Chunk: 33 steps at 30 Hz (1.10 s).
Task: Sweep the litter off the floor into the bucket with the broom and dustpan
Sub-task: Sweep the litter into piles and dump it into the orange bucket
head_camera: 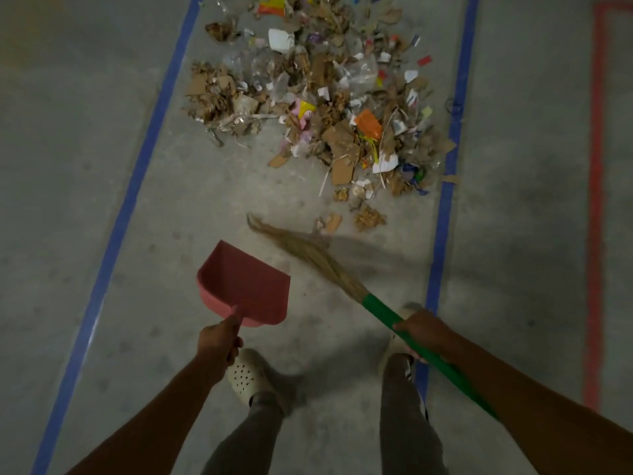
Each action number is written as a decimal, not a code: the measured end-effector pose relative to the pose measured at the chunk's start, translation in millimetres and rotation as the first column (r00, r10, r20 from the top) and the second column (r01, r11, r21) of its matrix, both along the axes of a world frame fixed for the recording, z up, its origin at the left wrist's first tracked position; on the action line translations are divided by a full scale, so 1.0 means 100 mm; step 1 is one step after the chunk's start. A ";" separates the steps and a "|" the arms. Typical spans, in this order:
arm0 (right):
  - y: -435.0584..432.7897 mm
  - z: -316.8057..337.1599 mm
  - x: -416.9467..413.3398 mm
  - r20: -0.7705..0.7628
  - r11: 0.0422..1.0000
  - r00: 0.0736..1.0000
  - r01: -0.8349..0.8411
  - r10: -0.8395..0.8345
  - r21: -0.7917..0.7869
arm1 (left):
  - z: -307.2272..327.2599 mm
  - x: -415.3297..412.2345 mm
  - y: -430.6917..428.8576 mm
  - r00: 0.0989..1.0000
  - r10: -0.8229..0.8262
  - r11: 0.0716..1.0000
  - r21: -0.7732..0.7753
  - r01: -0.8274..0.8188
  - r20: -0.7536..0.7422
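1. The litter (318, 108) is a loose heap of torn cardboard, paper bits and clear film on the floor (171, 200), between two blue tape lines (137, 186). I judge it light and soft. It should slide easily but scatter under a hard stroke, so low, short sweeps suit it.
2. The broom (329, 265) has long, limp bristles that bend, and a stiff green handle, which is the place to hold it. The right hand (424, 332) is curled round that handle on the near side of the litter. The blurred bristle tips lie just short of the nearest stray scraps (368, 217).
3. The dustpan (246, 286) is pink plastic, which I judge stiff and light. The left hand (219, 337) grips its short handle on the near side of the litter, with the mouth facing the heap. Whether its lip touches the floor I cannot tell.
4. Both hands are well apart from the litter.
5. The bucket is not in view.
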State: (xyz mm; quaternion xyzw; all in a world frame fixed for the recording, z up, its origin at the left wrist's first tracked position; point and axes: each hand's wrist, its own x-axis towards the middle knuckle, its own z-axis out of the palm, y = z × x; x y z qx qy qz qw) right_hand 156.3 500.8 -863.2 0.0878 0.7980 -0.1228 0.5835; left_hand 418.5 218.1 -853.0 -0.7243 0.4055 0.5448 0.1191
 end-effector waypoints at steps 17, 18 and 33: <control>0.15 -1.16 -2.43 -0.547 0.968 0.813 -0.251 0.202 -0.016 | -1.10 -1.88 0.99 0.997 0.048 0.994 -0.096 -0.054 -0.057; 0.15 -1.08 -2.47 -0.571 0.963 0.795 -0.267 0.203 -0.030 | -1.04 -1.94 1.00 0.995 0.060 0.992 -0.105 -0.068 -0.075; 0.87 -0.43 -2.08 -0.559 0.904 0.796 -0.390 0.234 -0.177 | -0.56 -1.81 1.66 0.969 0.204 0.968 -0.120 -0.221 -0.142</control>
